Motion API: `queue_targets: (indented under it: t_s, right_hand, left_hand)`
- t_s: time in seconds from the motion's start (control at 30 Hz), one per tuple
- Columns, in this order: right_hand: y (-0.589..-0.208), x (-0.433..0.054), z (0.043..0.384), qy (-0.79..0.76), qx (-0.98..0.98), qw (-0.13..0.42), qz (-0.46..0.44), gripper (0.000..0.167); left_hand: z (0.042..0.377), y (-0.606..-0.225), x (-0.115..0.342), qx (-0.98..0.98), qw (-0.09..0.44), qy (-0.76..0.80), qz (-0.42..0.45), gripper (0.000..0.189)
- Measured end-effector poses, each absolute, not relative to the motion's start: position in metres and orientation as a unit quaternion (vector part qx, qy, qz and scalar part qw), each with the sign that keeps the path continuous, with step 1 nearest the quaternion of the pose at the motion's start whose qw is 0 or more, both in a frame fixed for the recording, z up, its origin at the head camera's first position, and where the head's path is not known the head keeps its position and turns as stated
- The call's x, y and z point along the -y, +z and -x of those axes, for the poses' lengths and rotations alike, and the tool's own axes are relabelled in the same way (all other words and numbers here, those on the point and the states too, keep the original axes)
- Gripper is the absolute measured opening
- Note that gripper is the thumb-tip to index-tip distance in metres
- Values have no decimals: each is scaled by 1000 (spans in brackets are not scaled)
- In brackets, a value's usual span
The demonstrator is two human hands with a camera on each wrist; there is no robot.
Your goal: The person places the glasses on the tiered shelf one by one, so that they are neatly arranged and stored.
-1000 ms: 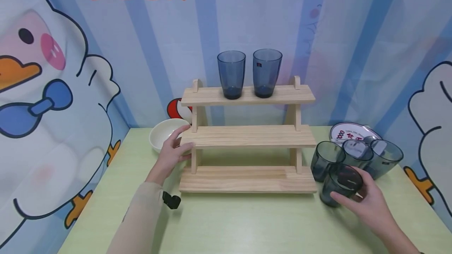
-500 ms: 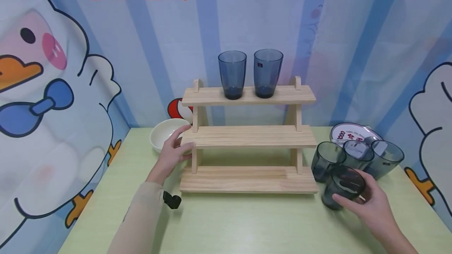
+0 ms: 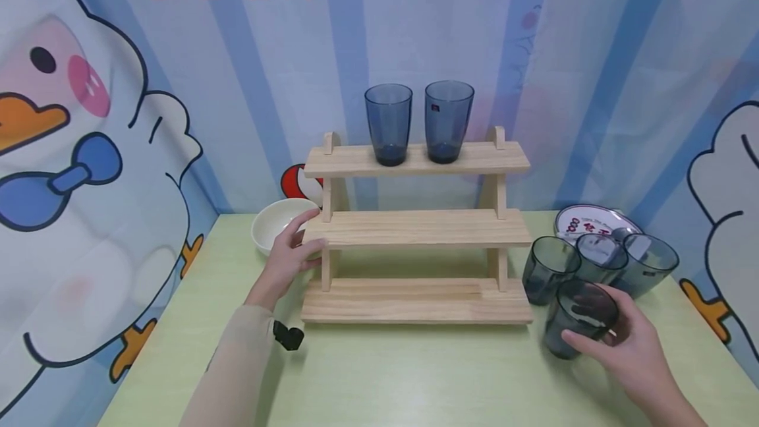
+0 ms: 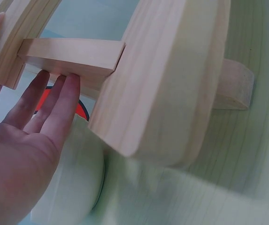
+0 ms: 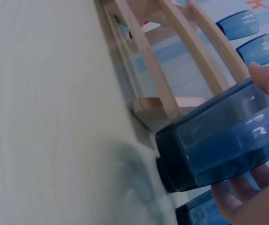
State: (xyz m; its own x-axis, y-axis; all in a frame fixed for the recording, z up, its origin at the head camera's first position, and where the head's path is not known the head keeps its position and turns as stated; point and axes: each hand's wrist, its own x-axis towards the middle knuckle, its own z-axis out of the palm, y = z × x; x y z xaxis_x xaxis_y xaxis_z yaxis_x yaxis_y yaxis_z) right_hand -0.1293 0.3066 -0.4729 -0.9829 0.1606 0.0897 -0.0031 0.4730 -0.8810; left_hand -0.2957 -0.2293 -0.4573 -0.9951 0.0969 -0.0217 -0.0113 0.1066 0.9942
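In the head view my left hand (image 3: pixel 286 262) grips the left end of the middle board of a three-tier wooden shelf rack (image 3: pixel 415 228). The left wrist view shows the fingers against the rack's upright (image 4: pixel 71 56), the thumb up at the board's edge. At right, my right hand (image 3: pixel 636 344) holds a dark blue-grey drinking glass (image 3: pixel 566 321) round its side, thumb in front and fingers behind. Slightly tilted, this glass (image 5: pixel 219 140) is close over the table, its shadow beside its base. Two blue glasses, a left one (image 3: pixel 389 125) and a right one (image 3: pixel 449 122), stand upright on the top board.
Three more glasses (image 3: pixel 548 272) stand in a group just behind the held one, right of the rack. Behind them leans a white plate (image 3: pixel 593 219) with red lettering. A white bowl (image 3: pixel 269 226) sits at the rack's left. A printed curtain (image 3: pixel 255 84) hangs behind the table (image 3: pixel 415 374).
My right hand has shifted the glass slightly right and toward me, a little away from the grouped glasses. The left hand keeps its place on the rack.
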Motion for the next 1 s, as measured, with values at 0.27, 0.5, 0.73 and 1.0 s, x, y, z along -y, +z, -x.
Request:
queue_targets:
  t_s: [0.27, 0.5, 0.73, 1.0]
  right_hand:
    - [-460, -300, 126, 535, 838, 107, 11, 86]
    - [-442, -288, 127, 537, 835, 120, -2, 86]
    - [-422, -274, 136, 550, 822, 143, -37, 85]
    - [-404, -248, 154, 661, 728, 146, -105, 80]
  left_hand:
    - [295, -457, 231, -742, 43, 668, -32, 69]
    - [294, -458, 230, -740, 44, 671, -33, 68]
    - [294, -456, 228, -738, 44, 672, -37, 69]
    - [296, -456, 228, -736, 42, 675, -36, 70]
